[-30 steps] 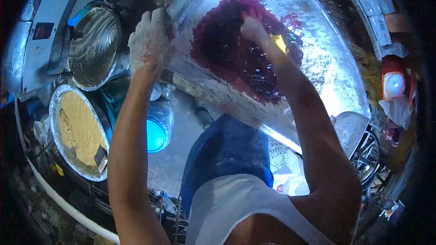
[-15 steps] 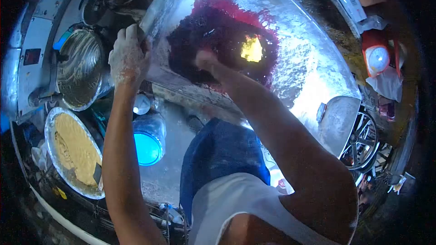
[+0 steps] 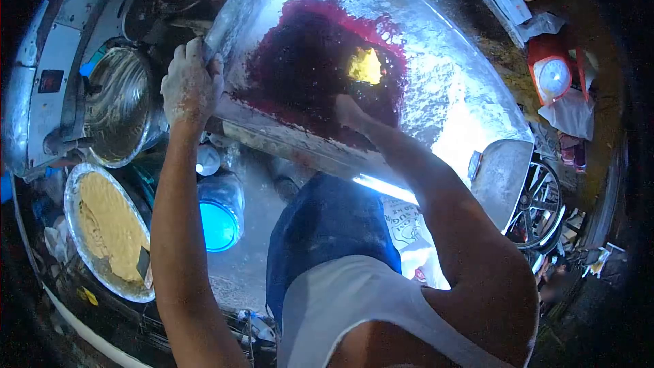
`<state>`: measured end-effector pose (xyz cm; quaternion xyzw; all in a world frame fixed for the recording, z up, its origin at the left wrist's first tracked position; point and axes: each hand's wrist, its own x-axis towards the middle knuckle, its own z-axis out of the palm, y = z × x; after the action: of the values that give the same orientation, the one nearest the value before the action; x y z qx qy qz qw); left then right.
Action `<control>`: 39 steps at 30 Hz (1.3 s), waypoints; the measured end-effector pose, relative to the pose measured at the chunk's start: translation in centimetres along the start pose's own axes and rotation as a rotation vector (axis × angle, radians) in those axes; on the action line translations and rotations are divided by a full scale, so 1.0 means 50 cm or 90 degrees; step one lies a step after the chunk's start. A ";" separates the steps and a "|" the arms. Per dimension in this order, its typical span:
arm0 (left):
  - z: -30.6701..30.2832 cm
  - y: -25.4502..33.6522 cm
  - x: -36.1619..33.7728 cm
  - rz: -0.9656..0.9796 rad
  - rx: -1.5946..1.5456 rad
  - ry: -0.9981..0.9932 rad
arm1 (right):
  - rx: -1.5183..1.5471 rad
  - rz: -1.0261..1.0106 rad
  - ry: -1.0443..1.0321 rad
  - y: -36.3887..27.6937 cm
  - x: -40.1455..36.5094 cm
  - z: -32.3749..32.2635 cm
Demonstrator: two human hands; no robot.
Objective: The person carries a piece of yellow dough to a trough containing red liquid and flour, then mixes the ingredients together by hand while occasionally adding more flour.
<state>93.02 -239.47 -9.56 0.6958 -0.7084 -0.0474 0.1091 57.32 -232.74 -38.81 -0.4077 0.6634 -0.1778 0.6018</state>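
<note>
A large metal trough (image 3: 446, 41) holds dark red, wet-looking stuff (image 3: 300, 61) with pink-red edges. A bright yellow patch (image 3: 365, 66) shows near its middle. Just below that patch, my right hand (image 3: 351, 114) reaches into the dark stuff; its fingers are blurred and partly hidden, so I cannot make out what they hold. My left hand (image 3: 189, 85), dusted with pale powder, is at the trough's left corner, its fingers bent over the rim.
At the left stand a smeared metal bowl (image 3: 144, 133) and an oval basin (image 3: 70, 221) of pale yellow material. A blue-lidded container (image 3: 219, 225) is below the trough. An orange-red scale (image 3: 550, 78) and a spoked wheel (image 3: 535, 204) are at the right.
My right hand has moved right and closer to my body within the dark stuff. The yellow patch appears slightly further left and has changed outline. My left hand remains at the corner.
</note>
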 end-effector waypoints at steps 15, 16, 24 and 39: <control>0.008 -0.006 0.008 -0.007 0.003 -0.016 | -1.019 -0.449 0.139 -0.088 0.213 0.083; 0.009 -0.007 0.006 -0.001 -0.004 -0.004 | -0.974 -0.480 0.173 -0.077 0.151 0.097; 0.016 -0.009 0.006 0.015 -0.014 0.044 | -0.619 -0.087 0.173 -0.125 0.043 0.079; 0.067 -0.062 0.024 0.043 -0.092 0.017 | -0.562 -0.171 0.005 0.028 -0.140 -0.039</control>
<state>95.28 -241.02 -13.38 0.6624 -0.7246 -0.0854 0.1697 54.62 -227.10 -34.82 -0.7067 0.6190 0.0441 0.3399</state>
